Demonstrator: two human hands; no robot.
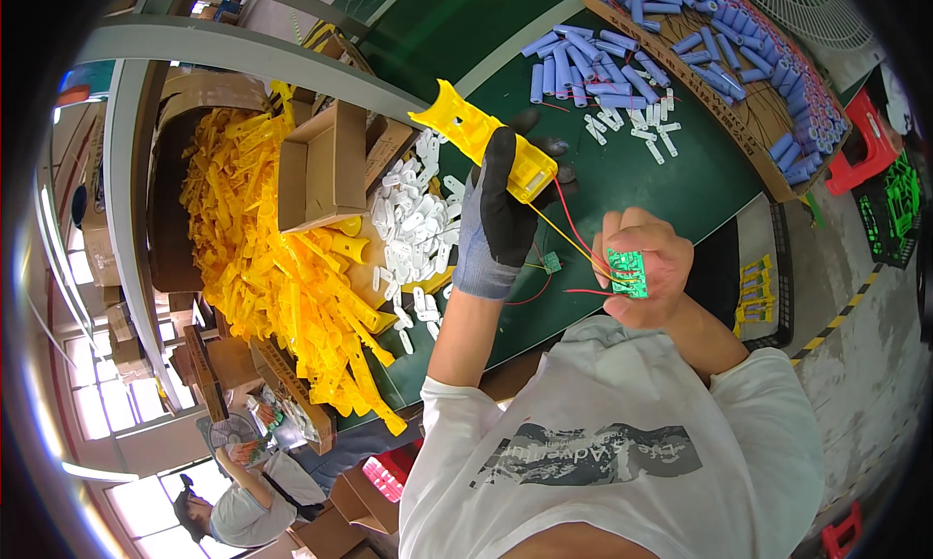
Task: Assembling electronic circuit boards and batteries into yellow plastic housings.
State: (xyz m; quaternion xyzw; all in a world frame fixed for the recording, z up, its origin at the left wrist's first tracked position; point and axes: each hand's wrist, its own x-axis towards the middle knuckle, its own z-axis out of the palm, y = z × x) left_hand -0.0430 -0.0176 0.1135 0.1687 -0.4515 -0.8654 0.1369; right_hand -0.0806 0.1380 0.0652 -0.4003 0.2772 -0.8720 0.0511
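Observation:
My left hand (491, 224), in a grey and black glove, is closed round a yellow plastic housing (468, 123) held tilted above the green table. In my bare right hand (663, 258) a small green circuit board (629, 275) is pinched between thumb and fingers, components facing up. A red wire (575, 219) and a yellow wire stretch from the housing's near end to the board. Another short red wire sticks out left of the board. Below the gloved wrist, a second small green board (552, 262) with a red wire lies on the table.
A large heap of yellow housings (282, 277) spreads on the left, beside white plastic pieces (413, 219) and an open cardboard box (326, 170). Blue cylindrical cells (583, 68) and small white parts (656, 131) lie ahead. A carton of cells (748, 151) stands far right. Another person (248, 510) works lower left.

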